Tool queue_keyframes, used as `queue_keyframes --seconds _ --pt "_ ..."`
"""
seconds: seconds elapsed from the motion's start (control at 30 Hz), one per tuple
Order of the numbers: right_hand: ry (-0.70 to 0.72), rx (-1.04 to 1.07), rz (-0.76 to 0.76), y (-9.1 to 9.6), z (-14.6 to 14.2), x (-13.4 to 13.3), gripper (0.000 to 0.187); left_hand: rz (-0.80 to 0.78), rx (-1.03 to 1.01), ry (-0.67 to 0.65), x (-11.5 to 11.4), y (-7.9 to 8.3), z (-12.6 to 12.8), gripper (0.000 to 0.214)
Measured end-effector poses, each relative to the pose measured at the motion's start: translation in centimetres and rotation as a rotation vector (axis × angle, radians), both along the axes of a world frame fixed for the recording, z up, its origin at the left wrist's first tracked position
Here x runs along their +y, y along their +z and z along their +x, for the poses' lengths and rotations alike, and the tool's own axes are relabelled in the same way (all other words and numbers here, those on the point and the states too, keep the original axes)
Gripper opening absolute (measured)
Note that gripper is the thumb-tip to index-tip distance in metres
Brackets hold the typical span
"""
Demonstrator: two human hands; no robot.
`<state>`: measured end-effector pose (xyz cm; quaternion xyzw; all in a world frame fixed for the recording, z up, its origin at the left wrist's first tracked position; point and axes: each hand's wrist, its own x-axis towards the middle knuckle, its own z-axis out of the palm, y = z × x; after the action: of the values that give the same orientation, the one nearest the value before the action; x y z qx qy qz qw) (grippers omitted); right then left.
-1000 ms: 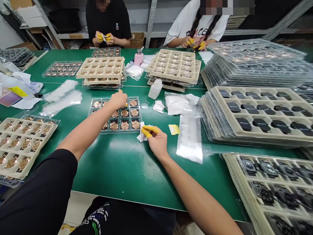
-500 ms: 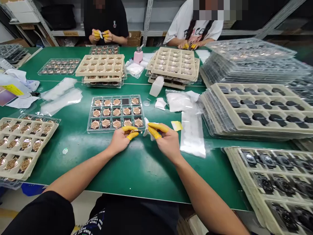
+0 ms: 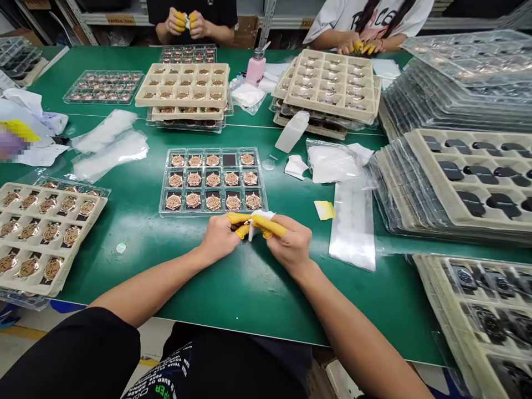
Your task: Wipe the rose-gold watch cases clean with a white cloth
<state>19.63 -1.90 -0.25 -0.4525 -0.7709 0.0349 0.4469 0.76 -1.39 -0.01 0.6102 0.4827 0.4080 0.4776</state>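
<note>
In the head view my left hand [image 3: 222, 235], with yellow finger cots, is closed around a watch case [image 3: 246, 223], most of which my fingers hide. Pressed against that case is a white cloth [image 3: 262, 214], pinched in my right hand [image 3: 293, 239], also in yellow finger cots. Just beyond both hands lies a clear plastic tray [image 3: 203, 212] holding rose-gold watch cases in rows. One compartment in its back row shows only a dark pad.
Beige trays of watch cases [image 3: 102, 213] stand at the left. Stacked trays of dark parts [image 3: 394, 194] and black watches [image 3: 432, 299] fill the right. Plastic sleeves [image 3: 353, 227] and a pink bottle [image 3: 255, 69] lie between. Two people work across the table.
My hands have come together, and the white cloth now touches the watch case. The camera view has tilted down and shifted left, so the table things appear higher and further right.
</note>
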Motion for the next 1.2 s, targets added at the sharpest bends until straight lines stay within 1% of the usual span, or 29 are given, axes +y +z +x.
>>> queue_keyframes --seconds 0.07,0.1,0.17,0.23,0.3,0.37,0.43,0.5,0.57,0.6,0.7,0.8,0.83,0.9,0.97,1.0,1.07,1.13,1.17,1.2 --pt "-0.010 -0.066 0.000 -0.2 -0.4 -0.1 0.034 0.063 0.123 0.024 -0.1 0.4 -0.1 0.026" --pt "-0.020 -0.082 0.009 -0.2 -0.6 -0.2 0.034 0.077 0.148 0.045 -0.1 0.7 0.0 0.027" --pt "-0.031 -0.053 0.049 -0.2 -0.7 -0.1 0.036 0.087 0.145 0.073 -0.2 1.0 0.0 0.028" --pt "-0.028 0.035 0.075 -0.1 -0.6 0.0 0.039 0.093 0.117 0.087 -0.3 1.2 0.1 0.028" --pt "-0.037 0.115 0.044 -0.1 -0.5 0.1 0.039 0.096 0.082 0.109 -0.3 1.2 0.2 0.026" --pt "-0.057 0.127 -0.008 -0.1 -0.3 0.1 0.036 0.095 0.054 0.129 -0.3 1.1 0.2 0.022" --pt "-0.095 0.036 -0.029 -0.1 0.0 0.1 0.036 0.069 0.035 0.133 -0.3 1.0 0.2 0.020" --pt "-0.183 -0.088 -0.027 0.0 0.3 0.2 0.038 0.007 -0.011 0.139 -0.2 0.9 0.2 0.020" --pt "-0.231 -0.113 -0.056 0.3 0.6 0.2 0.038 -0.050 -0.087 0.147 0.0 0.8 0.3 0.019" --pt "-0.214 -0.067 -0.085 0.4 0.8 0.2 0.036 -0.068 -0.127 0.145 0.0 0.7 0.4 0.018" --pt "-0.069 0.166 -0.185 0.9 0.7 0.1 0.029 -0.088 -0.207 0.095 0.1 0.5 0.5 0.018" --pt "-0.015 0.329 -0.265 1.1 -0.1 -0.2 0.022 -0.097 -0.279 0.009 0.1 0.1 0.5 0.023" --pt "-0.003 0.365 -0.283 1.1 -0.3 -0.3 0.019 -0.081 -0.269 -0.011 0.1 0.0 0.5 0.024" --pt "0.021 0.397 -0.300 0.9 -0.7 -0.5 0.017 -0.003 -0.150 -0.031 0.0 0.0 0.2 0.023" --pt "0.030 0.345 -0.282 0.7 -0.8 -0.5 0.017 0.111 0.022 -0.024 -0.1 0.1 0.0 0.020" --pt "0.018 0.277 -0.249 0.7 -0.7 -0.4 0.019 0.165 0.083 -0.014 -0.2 0.1 -0.1 0.020" --pt "-0.056 0.064 -0.144 0.7 -0.3 -0.2 0.026 0.234 0.128 0.015 -0.3 0.0 -0.1 0.022" --pt "-0.153 -0.166 -0.022 0.9 0.3 0.0 0.031 0.219 0.107 0.030 -0.2 -0.2 0.1 0.024" --pt "-0.193 -0.243 0.023 1.1 0.5 0.1 0.032 0.174 0.067 0.024 -0.2 -0.3 0.3 0.025" --pt "-0.215 -0.276 0.045 1.3 0.8 0.1 0.032 0.112 0.006 0.010 0.0 -0.4 0.5 0.025"
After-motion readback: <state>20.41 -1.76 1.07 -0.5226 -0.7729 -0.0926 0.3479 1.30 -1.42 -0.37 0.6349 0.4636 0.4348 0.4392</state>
